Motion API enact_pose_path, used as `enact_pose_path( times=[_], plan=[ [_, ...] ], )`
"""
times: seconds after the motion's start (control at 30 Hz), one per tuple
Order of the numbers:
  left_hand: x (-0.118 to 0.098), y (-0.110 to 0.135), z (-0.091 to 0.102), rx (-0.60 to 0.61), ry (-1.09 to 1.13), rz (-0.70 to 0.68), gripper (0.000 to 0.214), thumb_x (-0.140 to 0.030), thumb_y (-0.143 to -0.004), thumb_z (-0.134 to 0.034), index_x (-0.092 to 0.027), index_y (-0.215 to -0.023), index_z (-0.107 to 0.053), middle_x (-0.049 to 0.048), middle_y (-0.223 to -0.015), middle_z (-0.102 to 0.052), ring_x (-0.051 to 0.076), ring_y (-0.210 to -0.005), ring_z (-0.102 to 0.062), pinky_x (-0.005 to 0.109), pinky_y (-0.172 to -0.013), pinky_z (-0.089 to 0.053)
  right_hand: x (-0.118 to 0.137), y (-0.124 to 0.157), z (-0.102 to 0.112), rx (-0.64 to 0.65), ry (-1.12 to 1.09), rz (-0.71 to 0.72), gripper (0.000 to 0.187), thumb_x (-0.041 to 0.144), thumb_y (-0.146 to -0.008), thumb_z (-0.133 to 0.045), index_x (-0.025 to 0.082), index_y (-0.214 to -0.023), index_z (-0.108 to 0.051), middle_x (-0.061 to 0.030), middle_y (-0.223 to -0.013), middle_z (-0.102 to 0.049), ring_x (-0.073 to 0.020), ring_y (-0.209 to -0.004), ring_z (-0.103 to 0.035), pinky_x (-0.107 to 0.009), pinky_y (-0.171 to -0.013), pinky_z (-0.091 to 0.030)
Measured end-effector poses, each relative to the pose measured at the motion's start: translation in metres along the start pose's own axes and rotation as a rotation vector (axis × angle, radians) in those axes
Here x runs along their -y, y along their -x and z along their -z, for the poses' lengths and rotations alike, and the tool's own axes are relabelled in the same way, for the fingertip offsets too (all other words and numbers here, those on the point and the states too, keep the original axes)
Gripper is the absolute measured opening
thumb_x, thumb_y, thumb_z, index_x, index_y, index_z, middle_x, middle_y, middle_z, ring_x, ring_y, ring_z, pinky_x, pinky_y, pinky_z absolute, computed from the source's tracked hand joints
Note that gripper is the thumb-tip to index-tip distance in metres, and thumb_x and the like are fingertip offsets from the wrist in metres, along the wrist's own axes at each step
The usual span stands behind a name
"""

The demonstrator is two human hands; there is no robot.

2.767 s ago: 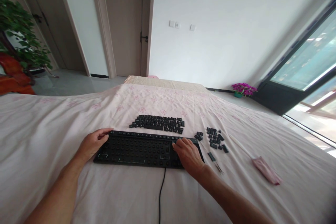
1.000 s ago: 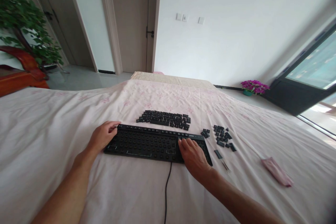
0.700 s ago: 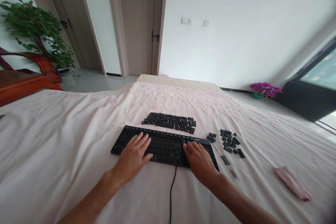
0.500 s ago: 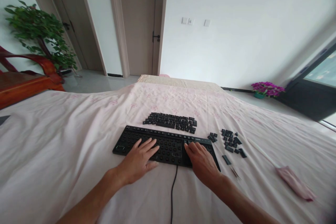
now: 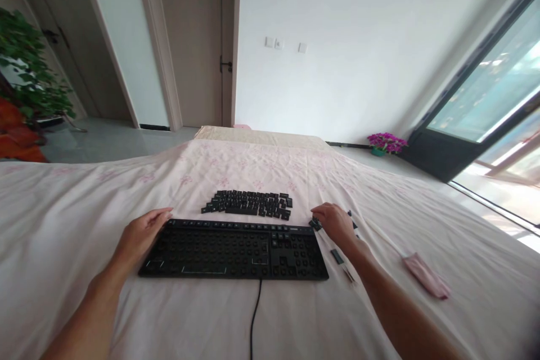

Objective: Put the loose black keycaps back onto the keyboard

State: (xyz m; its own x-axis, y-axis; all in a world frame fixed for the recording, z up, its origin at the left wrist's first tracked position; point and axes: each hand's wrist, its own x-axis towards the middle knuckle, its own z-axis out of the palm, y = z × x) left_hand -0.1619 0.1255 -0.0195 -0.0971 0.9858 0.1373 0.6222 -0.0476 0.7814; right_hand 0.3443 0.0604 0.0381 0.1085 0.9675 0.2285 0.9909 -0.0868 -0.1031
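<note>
A black keyboard [image 5: 202,256] lies on the bed cloth, most of its keycaps off and a few keys left near its upper right. Beside its upper left corner is my left hand [image 5: 145,230], fingers stretched forward, palm edge along the keyboard's side. My right hand [image 5: 335,225] is beyond the upper right corner, fingers bent together over a small group of keycaps [image 5: 314,224]; what its fingertips hold, if anything, is hidden. More loose keycaps [image 5: 353,225] are mostly covered by that hand. Behind the keyboard, removed keycaps [image 5: 251,203] are laid out in rows.
Right of the keyboard lies a thin wire tool with a dark handle [image 5: 337,257]. Farther right is a pink cloth pouch [image 5: 427,275]. A black cable [image 5: 255,315] runs toward me from the keyboard. Pale floral cloth [image 5: 189,315] with folds covers the surface.
Both hands have left the keys: my left hand moved to the keyboard's left side, my right hand to the loose keycaps. The keyboard now sits straighter, and the view has turned right.
</note>
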Motion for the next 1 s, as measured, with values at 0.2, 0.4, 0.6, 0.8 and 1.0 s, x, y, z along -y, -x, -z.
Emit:
enact_pose_path(
  times=[0.2,0.4,0.6,0.8,1.0],
  plan=[
    [0.019,0.007,-0.001,0.04,-0.008,0.024,0.047,-0.054,-0.081,-0.05,-0.024,-0.112,-0.067,0.0027,-0.108,-0.071,0.023,-0.102,-0.064,0.029,-0.088,-0.048,-0.026,-0.021,-0.007,0.07,0.076,0.113,0.02,0.022,-0.081,-0.057,0.028,-0.083,-0.076,-0.0027,-0.091,-0.07,-0.0186,-0.088,-0.058,-0.028,-0.072,-0.038],
    [0.017,0.005,-0.002,0.009,-0.096,0.001,0.042,-0.049,-0.081,-0.05,-0.024,-0.109,-0.069,0.003,-0.107,-0.071,0.024,-0.101,-0.065,0.03,-0.086,-0.05,-0.027,-0.025,-0.013,0.081,0.114,0.189,0.018,0.02,-0.079,-0.06,0.029,-0.08,-0.076,-0.0031,-0.087,-0.07,-0.0188,-0.089,-0.057,-0.03,-0.077,-0.038],
    [0.017,0.005,-0.002,0.024,-0.102,-0.003,0.041,-0.049,-0.081,-0.05,-0.025,-0.11,-0.068,0.002,-0.109,-0.071,0.023,-0.101,-0.064,0.03,-0.087,-0.049,-0.025,-0.033,-0.011,0.168,0.164,0.195,0.015,0.021,-0.076,-0.064,0.028,-0.08,-0.076,-0.0031,-0.087,-0.071,-0.0197,-0.094,-0.056,-0.03,-0.08,-0.035],
    [0.015,0.006,-0.002,0.023,-0.085,0.001,0.042,-0.048,-0.081,-0.05,-0.025,-0.11,-0.068,0.0016,-0.108,-0.071,0.023,-0.1,-0.065,0.029,-0.088,-0.048,-0.026,-0.034,-0.01,0.174,0.19,0.235,0.019,0.016,-0.074,-0.063,0.027,-0.081,-0.075,-0.0031,-0.087,-0.071,-0.0201,-0.094,-0.056,-0.03,-0.078,-0.034],
    [0.014,0.006,-0.002,0.013,-0.085,-0.002,0.042,-0.049,-0.079,-0.051,-0.024,-0.108,-0.069,0.0017,-0.106,-0.072,0.023,-0.098,-0.065,0.028,-0.085,-0.05,-0.022,-0.032,-0.01,0.183,0.227,0.274,0.016,0.016,-0.076,-0.063,0.026,-0.082,-0.075,-0.005,-0.087,-0.07,-0.0198,-0.093,-0.055,-0.03,-0.078,-0.032]
  ],
)
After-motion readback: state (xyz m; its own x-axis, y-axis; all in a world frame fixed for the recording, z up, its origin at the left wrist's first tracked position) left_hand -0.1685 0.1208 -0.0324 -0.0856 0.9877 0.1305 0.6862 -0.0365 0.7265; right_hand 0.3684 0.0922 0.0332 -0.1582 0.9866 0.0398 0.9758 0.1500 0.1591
